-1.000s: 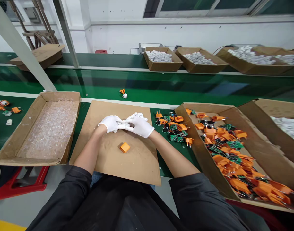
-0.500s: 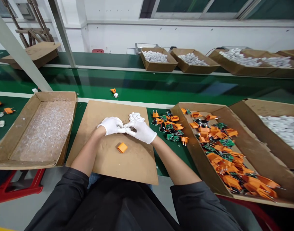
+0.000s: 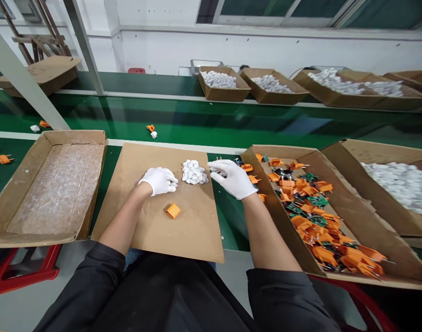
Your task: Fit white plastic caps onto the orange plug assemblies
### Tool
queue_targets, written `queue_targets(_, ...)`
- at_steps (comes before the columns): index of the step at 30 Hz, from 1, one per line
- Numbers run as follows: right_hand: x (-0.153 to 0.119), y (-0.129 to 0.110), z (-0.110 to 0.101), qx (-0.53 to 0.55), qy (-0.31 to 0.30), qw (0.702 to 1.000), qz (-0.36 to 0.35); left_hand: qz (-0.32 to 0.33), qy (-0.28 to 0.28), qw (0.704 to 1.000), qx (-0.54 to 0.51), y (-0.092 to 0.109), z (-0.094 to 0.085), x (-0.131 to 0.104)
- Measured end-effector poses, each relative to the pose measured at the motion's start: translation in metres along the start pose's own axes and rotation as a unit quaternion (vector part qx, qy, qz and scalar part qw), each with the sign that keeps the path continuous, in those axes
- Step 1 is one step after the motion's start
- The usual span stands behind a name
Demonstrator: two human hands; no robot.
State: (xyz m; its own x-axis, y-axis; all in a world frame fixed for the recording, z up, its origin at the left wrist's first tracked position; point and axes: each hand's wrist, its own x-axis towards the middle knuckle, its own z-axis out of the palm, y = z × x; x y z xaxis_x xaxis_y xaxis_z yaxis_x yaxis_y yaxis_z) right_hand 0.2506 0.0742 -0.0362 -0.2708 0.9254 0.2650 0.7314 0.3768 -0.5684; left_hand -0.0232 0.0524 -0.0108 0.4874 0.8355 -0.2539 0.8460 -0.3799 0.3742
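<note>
My left hand (image 3: 159, 180), in a white glove, is over the cardboard sheet (image 3: 142, 230) with its fingers curled around something small and white that I cannot make out. My right hand (image 3: 233, 177), also gloved, hovers past the sheet's right edge, over the near part of the orange and green pieces, its thumb and fingers apart. Between the hands lies a pile of small white parts (image 3: 194, 173). An orange housing (image 3: 172, 211) rests on the sheet in front of my left hand. My right hand partly hides the orange plugs with green boards (image 3: 247, 168).
An open cardboard box (image 3: 102, 184) stands left. At right, one box (image 3: 276, 235) holds orange plugs and green boards; another (image 3: 397, 226) holds white parts. Boxes of white parts (image 3: 228, 94) line the back shelf. Loose pieces (image 3: 150, 128) lie on the green belt.
My right hand has parted from my left and moved right, opening, from the middle of the sheet to the loose plugs. The white pile is now uncovered. My left hand has barely moved.
</note>
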Motion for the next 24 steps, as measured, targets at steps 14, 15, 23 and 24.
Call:
queue_targets(14,0.004,-0.046,0.029,-0.23,-0.121,0.965,0.025,-0.028,0.017,0.999,0.017,-0.005,0.007,0.006)
queue_targets(15,0.003,-0.046,0.03,-0.231,-0.124,0.965,0.016,-0.026,0.017,0.999,0.019,-0.004,0.007,0.006)
queue_targets(23,-0.014,-0.023,0.034,0.013,-0.025,0.994,0.104,-0.018,0.024,0.999,0.012,-0.008,0.012,0.009)
queue_targets(24,-0.015,-0.019,0.033,0.093,-0.016,0.988,0.122,-0.018,0.026,0.999,0.009,-0.009,0.012,0.01)
